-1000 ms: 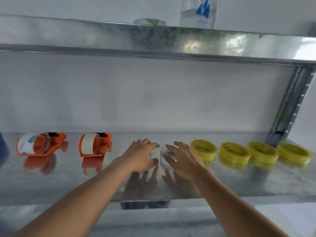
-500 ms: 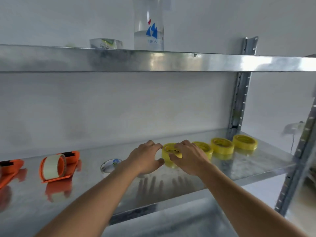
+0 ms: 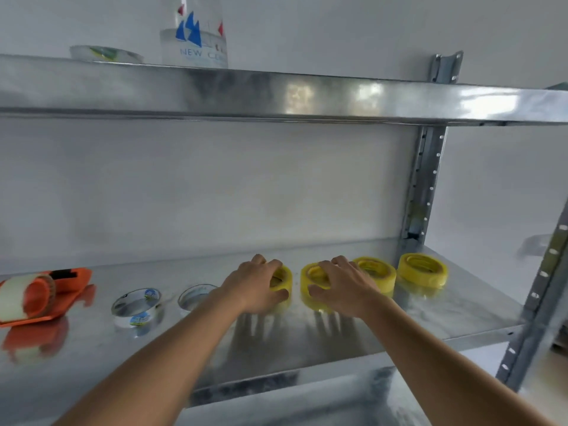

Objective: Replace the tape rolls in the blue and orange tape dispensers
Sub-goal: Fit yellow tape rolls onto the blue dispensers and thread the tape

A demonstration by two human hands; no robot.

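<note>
— Reaching over the metal shelf [image 3: 307, 339], both hands sit on yellow tape rolls. Which ones?

— The left hand [image 3: 256, 285] curls round the leftmost yellow roll [image 3: 282, 279], fingers over its top and thumb at its near side. The right hand [image 3: 344, 287] grips the second yellow roll [image 3: 310, 279] the same way, fingers draped over the top, thumb against the front.

— Are those two rolls touching?

— No, a narrow gap shows between them. Both appear to rest on the shelf.

— And the other yellow ones?

— A third yellow roll [image 3: 376, 272] lies just beside the right hand, partly behind its fingers, and a fourth yellow roll [image 3: 422, 269] lies flat just to the right of that, near the rear upright post [image 3: 425, 186].

— What lies to the left?

— Two clear tape rolls: one clear roll [image 3: 136, 305] in the open, and a second clear roll [image 3: 195, 295] partly hidden by the left forearm. Further left, an orange tape dispenser [image 3: 40, 295] lies at the frame's edge with a pale roll on its hub.

— Anything above?

— On the upper shelf [image 3: 307, 96] stand a clear bottle [image 3: 196, 35] with a blue sail logo and another tape roll [image 3: 106, 53] beside it.
</note>
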